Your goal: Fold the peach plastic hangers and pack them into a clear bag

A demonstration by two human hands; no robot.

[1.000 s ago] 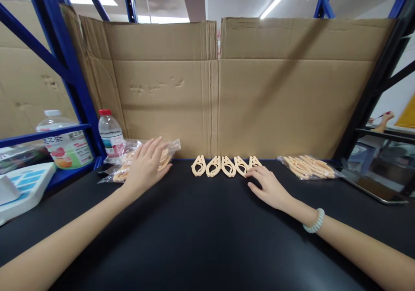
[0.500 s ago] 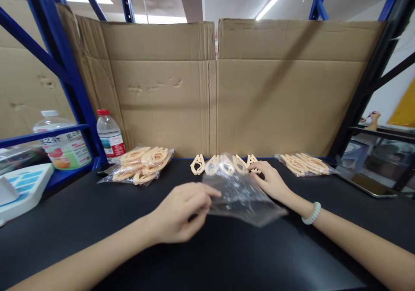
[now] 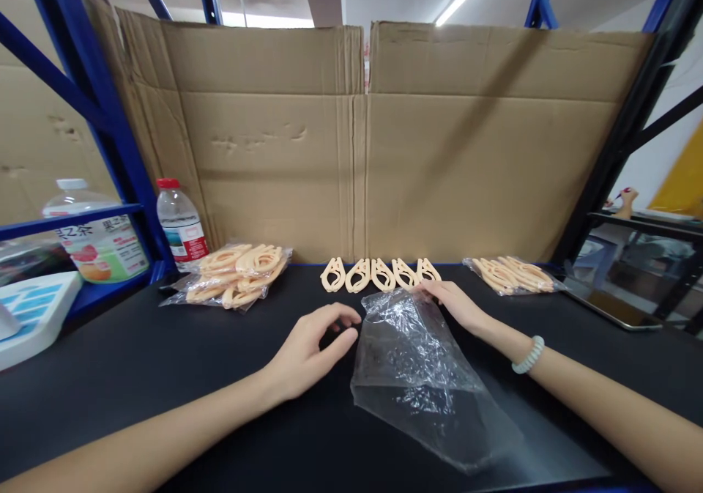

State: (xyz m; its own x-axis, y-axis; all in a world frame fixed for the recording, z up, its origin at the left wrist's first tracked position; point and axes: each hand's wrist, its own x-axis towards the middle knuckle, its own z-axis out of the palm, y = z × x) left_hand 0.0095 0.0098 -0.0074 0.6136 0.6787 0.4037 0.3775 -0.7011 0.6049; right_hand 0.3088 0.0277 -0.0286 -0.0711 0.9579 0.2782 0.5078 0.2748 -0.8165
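Observation:
A clear plastic bag (image 3: 420,376) lies slantwise on the black table in front of me, flat and wrinkled, with nothing visible inside. My right hand (image 3: 455,304) pinches its far upper corner; the fingertips are partly hidden behind the film. My left hand (image 3: 315,350) is held just left of the bag, thumb and fingers apart, holding nothing. Beyond the bag, several peach-coloured, teardrop-shaped plastic clips (image 3: 358,276) stand in a row by the cardboard. The rightmost clip (image 3: 428,270) is close to my right fingertips.
At the left is a pile of bagged peach clips (image 3: 242,273), with a red-capped bottle (image 3: 182,225) behind it. Another bagged set (image 3: 510,275) lies right, near a flat dark device (image 3: 612,306). A cardboard wall (image 3: 263,149) closes off the back. Far right, another person's hand (image 3: 627,198) shows.
The bag has come down from in front of the clips toward me and lies flatter. My left hand has let go of it and opened, while my right hand stays at the far corner.

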